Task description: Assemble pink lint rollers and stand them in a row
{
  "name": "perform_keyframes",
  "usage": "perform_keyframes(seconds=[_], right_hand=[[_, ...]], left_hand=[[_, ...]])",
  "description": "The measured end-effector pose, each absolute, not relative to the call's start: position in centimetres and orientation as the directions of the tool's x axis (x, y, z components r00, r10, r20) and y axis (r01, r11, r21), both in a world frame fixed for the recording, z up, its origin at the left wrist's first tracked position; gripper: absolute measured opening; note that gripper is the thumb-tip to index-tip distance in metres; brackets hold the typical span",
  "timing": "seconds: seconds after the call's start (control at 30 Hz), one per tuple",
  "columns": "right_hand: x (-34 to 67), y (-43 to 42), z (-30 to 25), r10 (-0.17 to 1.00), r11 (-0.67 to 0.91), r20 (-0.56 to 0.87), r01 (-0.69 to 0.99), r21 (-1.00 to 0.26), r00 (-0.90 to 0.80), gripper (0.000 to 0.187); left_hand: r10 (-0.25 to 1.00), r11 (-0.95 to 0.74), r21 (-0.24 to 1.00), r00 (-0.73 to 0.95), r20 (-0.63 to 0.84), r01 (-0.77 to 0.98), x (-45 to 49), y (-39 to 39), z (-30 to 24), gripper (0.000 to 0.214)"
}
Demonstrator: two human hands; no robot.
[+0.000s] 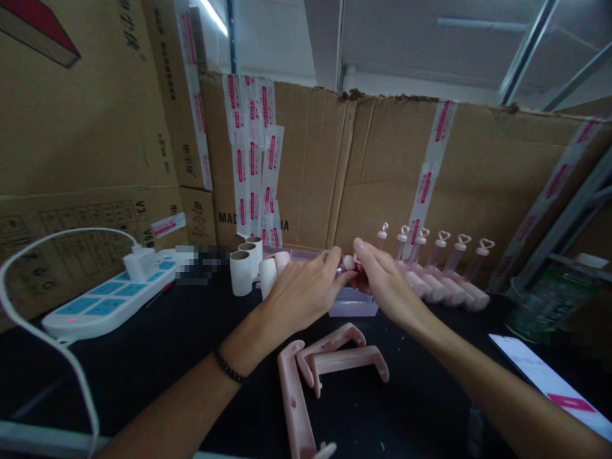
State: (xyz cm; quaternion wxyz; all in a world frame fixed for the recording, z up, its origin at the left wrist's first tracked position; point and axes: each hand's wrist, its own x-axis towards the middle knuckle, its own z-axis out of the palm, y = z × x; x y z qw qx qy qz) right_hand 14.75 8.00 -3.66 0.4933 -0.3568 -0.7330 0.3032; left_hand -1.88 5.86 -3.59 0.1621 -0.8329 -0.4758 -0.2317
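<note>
My left hand (pixel 308 277) and my right hand (pixel 385 277) meet in the middle of the view, fingers closed around a small pale pink piece with a shiny end (pixel 349 262). The fingers cover most of it, so I cannot tell its kind. Below and behind the hands is a pale lilac tray (pixel 352 309). On the black tabletop nearer me lie several pink bent plastic brackets (pixel 292 398). To the right stands a row of pink cylinders (pixel 452 290) with clear tubes and heart-shaped loop tops (pixel 442 237).
White cardboard-like tubes (pixel 241 273) stand left of the hands. A white power strip (pixel 109 296) with a plugged-in charger (pixel 140 262) and cable lies further left. At right are a lit phone (pixel 549 382) and a green-tinted jar (pixel 554 296). Taped cardboard (pixel 306 166) walls the back.
</note>
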Motion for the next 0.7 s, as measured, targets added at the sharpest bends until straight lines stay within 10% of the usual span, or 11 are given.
perform_keyframes(seconds=[0.2,0.37,0.7], right_hand=[[17.8,7.1,-2.1,0.785,0.62,0.474,0.508,-0.598,-0.399,0.036],[18.7,5.3,-4.8,0.661,0.743,0.189,0.6,-0.297,-0.726,0.017],[16.9,4.1,-8.8,0.622,0.776,0.098,0.594,-0.213,-0.777,0.023]], left_hand=[[0.733,-0.593,0.386,0.277,0.621,0.706,-3.5,7.0,-2.7,0.015],[0.794,-0.604,0.772,0.067,0.604,0.196,-4.8,9.1,-2.5,0.023],[0.878,-0.449,0.88,-0.259,0.402,-0.158,-4.4,8.9,-2.1,0.034]])
